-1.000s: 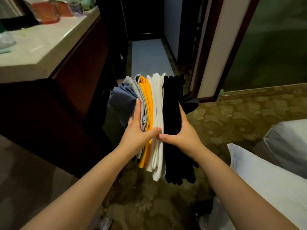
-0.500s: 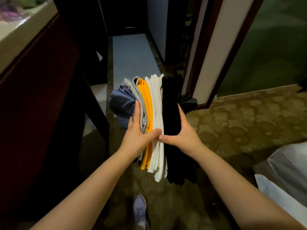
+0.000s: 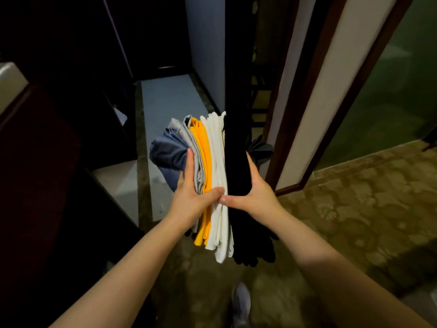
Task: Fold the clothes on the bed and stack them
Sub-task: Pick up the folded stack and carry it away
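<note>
forward, left hand (image 3: 192,200) and right hand (image 3: 258,198) round stack (image 3: 217,150)

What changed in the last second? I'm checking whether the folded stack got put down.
The person stepped forward: the bed slid off at lower right, the counter slid nearly out at left, and a shoe appeared below. Unchanged: left hand and right hand still hold the stack of clothes between them; nothing let go.
</note>
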`<state>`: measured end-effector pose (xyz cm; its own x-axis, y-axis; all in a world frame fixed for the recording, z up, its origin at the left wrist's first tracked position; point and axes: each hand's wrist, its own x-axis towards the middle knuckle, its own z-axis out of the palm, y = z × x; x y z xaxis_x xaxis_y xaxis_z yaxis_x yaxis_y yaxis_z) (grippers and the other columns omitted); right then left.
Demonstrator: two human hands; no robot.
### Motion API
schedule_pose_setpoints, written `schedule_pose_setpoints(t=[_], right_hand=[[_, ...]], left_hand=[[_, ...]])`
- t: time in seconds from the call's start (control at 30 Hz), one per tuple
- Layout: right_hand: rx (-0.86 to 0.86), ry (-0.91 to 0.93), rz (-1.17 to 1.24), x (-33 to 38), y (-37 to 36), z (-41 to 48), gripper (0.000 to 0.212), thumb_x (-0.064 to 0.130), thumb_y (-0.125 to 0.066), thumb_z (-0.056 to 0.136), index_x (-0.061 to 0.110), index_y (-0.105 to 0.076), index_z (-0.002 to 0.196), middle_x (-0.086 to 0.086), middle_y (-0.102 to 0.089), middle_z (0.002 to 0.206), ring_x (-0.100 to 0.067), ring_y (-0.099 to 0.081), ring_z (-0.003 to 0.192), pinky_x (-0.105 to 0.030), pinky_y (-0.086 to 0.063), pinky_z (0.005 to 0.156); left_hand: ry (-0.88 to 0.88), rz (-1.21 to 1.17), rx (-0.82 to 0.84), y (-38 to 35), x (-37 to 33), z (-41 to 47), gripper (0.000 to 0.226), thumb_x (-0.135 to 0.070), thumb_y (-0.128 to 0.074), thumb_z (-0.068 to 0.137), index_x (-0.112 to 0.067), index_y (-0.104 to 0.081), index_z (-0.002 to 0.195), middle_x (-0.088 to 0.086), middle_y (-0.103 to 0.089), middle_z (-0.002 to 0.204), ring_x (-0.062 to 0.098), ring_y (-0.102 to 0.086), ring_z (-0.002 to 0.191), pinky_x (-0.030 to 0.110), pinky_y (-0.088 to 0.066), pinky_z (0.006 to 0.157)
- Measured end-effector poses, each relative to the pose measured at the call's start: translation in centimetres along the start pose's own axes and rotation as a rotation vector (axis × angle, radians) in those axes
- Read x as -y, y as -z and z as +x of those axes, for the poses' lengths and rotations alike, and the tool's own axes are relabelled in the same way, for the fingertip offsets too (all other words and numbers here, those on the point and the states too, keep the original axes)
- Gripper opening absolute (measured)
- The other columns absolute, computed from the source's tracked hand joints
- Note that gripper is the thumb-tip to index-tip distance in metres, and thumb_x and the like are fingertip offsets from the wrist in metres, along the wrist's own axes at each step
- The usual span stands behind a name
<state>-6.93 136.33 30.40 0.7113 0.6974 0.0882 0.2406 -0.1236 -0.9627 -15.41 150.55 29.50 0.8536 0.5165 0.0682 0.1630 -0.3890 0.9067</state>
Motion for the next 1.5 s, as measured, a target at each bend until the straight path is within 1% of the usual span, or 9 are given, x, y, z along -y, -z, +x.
schedule_pose_setpoints(t=[0.13, 0.3, 0.53, 0.77, 0.87, 1.0, 1.1, 1.33, 1.5], right_hand=[[0.047, 0.028, 0.027, -1.5, -0.2, 11.2, 0.11, 0.037, -0.082, 0.059, 0.042, -0.015, 0.146, 0.02, -0.04, 0.142, 0.001, -0.039, 0.129, -0.006, -0.035, 0.095], [0.115, 0.043, 0.033, -2.6, 0.1, 26.5, 0.112, 0.048, -0.08, 0.052, 0.044, -0.018, 0.146, 0.019, -0.042, 0.142, -0.002, -0.04, 0.131, -0.035, -0.036, 0.109], [0.257, 0.007, 0.106, -4.0, -2.7, 44.7, 0.106, 0.017, -0.084, 0.067, 0.044, -0.018, 0.146, 0.017, -0.044, 0.141, -0.003, -0.043, 0.128, -0.032, -0.039, 0.106], [0.296, 0.003, 0.086, -6.0, -7.6, 65.1, 0.109, 0.033, -0.084, 0.059, 0.041, -0.02, 0.146, 0.013, -0.045, 0.141, -0.007, -0.045, 0.129, -0.041, -0.039, 0.107], [0.285, -0.015, 0.052, -5.4, -9.1, 73.8, 0.105, 0.032, -0.086, 0.06, 0.049, -0.02, 0.141, 0.02, -0.043, 0.137, -0.006, -0.045, 0.127, -0.033, -0.041, 0.104], [0.303, -0.05, 0.045, -5.2, -10.8, 84.0, 0.106, 0.021, -0.083, 0.068, 0.05, -0.013, 0.142, 0.02, -0.04, 0.132, -0.003, -0.043, 0.122, -0.026, -0.042, 0.095], [0.329, -0.037, 0.034, -5.5, -12.9, 92.5, 0.103, 0.02, -0.081, 0.07, 0.053, -0.01, 0.137, 0.02, -0.038, 0.129, 0.0, -0.04, 0.118, -0.013, -0.04, 0.084], [0.419, 0.01, 0.016, -6.4, -18.5, 113.0, 0.105, 0.018, -0.08, 0.07, 0.048, -0.01, 0.141, 0.015, -0.035, 0.136, -0.002, -0.037, 0.119, -0.017, -0.04, 0.086], [0.553, 0.059, 0.024, -5.4, -23.8, 124.5, 0.105, 0.017, -0.08, 0.07, 0.04, -0.012, 0.146, 0.013, -0.035, 0.14, -0.006, -0.039, 0.123, -0.021, -0.043, 0.089]], left_hand=[[0.014, 0.006, -0.047, 1.7, 1.9, 10.4, 0.104, -0.052, -0.065, 0.06, -0.06, 0.01, 0.132, -0.006, -0.021, 0.154, 0.016, -0.028, 0.138, 0.042, -0.032, 0.111], [0.025, -0.02, -0.123, 3.9, 3.5, 23.8, 0.101, -0.058, -0.062, 0.055, -0.066, 0.009, 0.127, -0.008, -0.02, 0.153, 0.014, -0.026, 0.139, 0.046, -0.03, 0.112], [0.096, 0.006, -0.229, 9.0, 7.1, 39.1, 0.106, -0.045, -0.064, 0.063, -0.045, 0.006, 0.143, -0.009, -0.018, 0.155, 0.011, -0.023, 0.139, 0.026, -0.028, 0.106], [0.148, -0.034, -0.241, 15.8, 13.0, 57.4, 0.103, -0.052, -0.064, 0.061, -0.06, 0.008, 0.133, -0.007, -0.022, 0.152, 0.016, -0.03, 0.137, 0.037, -0.033, 0.109], [0.124, -0.084, -0.229, 18.9, 14.6, 65.6, 0.103, -0.041, -0.072, 0.073, -0.051, 0.006, 0.139, -0.01, -0.026, 0.15, 0.013, -0.03, 0.136, 0.028, -0.031, 0.106], [0.167, -0.08, -0.223, 22.8, 17.0, 75.0, 0.106, -0.063, -0.067, 0.057, -0.063, 0.008, 0.132, -0.003, -0.024, 0.153, 0.021, -0.029, 0.138, 0.049, -0.03, 0.111], [0.194, -0.07, -0.261, 25.9, 19.0, 82.3, 0.106, -0.066, -0.065, 0.054, -0.065, 0.008, 0.131, 0.0, -0.026, 0.151, 0.021, -0.031, 0.136, 0.049, -0.031, 0.11], [0.209, -0.081, -0.376, 32.9, 23.7, 99.3, 0.105, -0.057, -0.069, 0.062, -0.057, 0.009, 0.132, -0.001, -0.016, 0.155, 0.02, -0.028, 0.138, 0.044, -0.031, 0.112], [0.216, -0.053, -0.498, 39.0, 26.6, 107.5, 0.097, -0.024, -0.067, 0.084, -0.04, 0.01, 0.14, -0.002, -0.013, 0.156, 0.019, -0.025, 0.139, 0.035, -0.03, 0.11]])
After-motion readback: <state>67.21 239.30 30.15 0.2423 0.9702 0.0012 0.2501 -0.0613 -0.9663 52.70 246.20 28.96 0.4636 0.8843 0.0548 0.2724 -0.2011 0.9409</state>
